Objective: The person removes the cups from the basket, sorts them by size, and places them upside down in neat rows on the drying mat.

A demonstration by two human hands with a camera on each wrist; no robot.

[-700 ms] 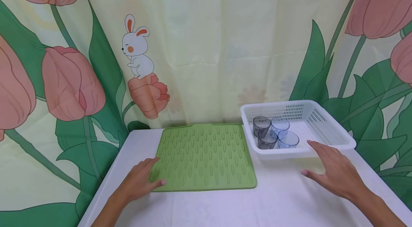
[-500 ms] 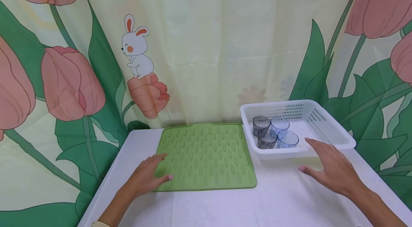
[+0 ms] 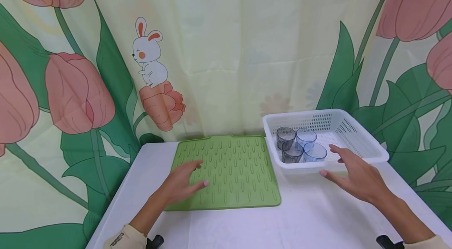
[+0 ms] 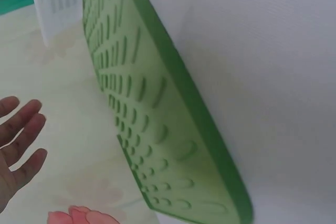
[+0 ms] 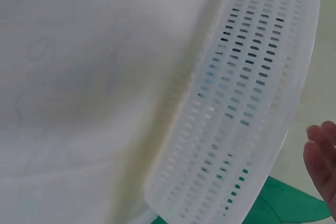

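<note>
Head view: Left hand, at 7 o'clock, and right hand, at 4, hang with loose fingers, grasping nothing.
The green mat lies flat at 6 o'clock, partly hidden by the left hand; four glasses cluster on the 9 o'clock side of the white basket, between 3 and 4 o'clock, whose walls likely keep them from straying. Left wrist view: relaxed fingers at 8 o'clock are apart from the mat, which apparently needs no steadying. Right wrist view: slightly bent fingers at 4 o'clock show apart from the basket's slotted wall, the table seemingly bearing its weight.
</note>
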